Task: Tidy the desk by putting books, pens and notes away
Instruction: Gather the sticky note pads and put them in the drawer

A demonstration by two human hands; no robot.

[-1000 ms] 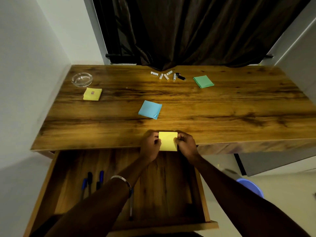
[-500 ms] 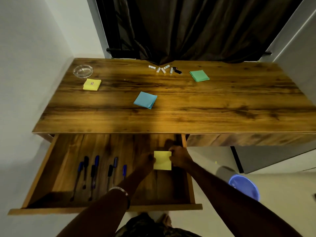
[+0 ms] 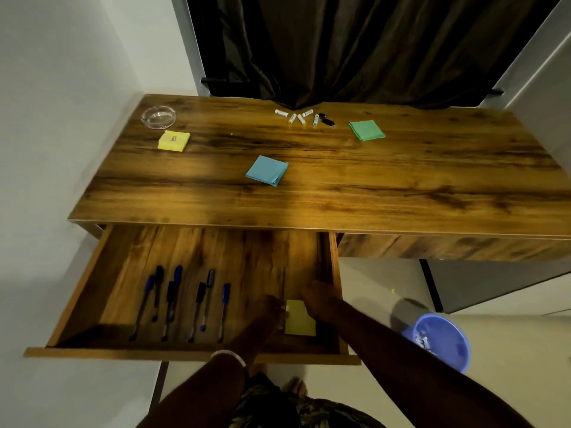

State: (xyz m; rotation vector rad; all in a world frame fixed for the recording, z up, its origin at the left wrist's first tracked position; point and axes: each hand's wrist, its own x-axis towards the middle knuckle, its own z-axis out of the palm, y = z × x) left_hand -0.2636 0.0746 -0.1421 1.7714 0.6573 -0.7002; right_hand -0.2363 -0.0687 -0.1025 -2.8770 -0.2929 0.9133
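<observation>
A yellow sticky-note pad [image 3: 299,318] sits low in the right front corner of the open wooden drawer [image 3: 191,353]. My left hand [image 3: 272,313] pinches its left edge and my right hand [image 3: 321,302] holds its right edge. Several blue and black pens [image 3: 182,301] lie side by side in the drawer's left half. On the desk top [image 3: 370,186] lie a second yellow pad [image 3: 174,140] at the left, a blue pad [image 3: 267,170] in the middle and a green pad [image 3: 366,130] at the back right.
A glass ashtray [image 3: 158,117] stands at the desk's back left corner. Several small batteries and a black item [image 3: 304,117] lie at the back centre under a dark curtain. A blue waste bin [image 3: 440,341] stands on the floor right of the drawer.
Both hands carried the yellow pad from the desk's front edge down into the drawer, ending at its right front corner. The view has pulled back, showing the whole drawer.
</observation>
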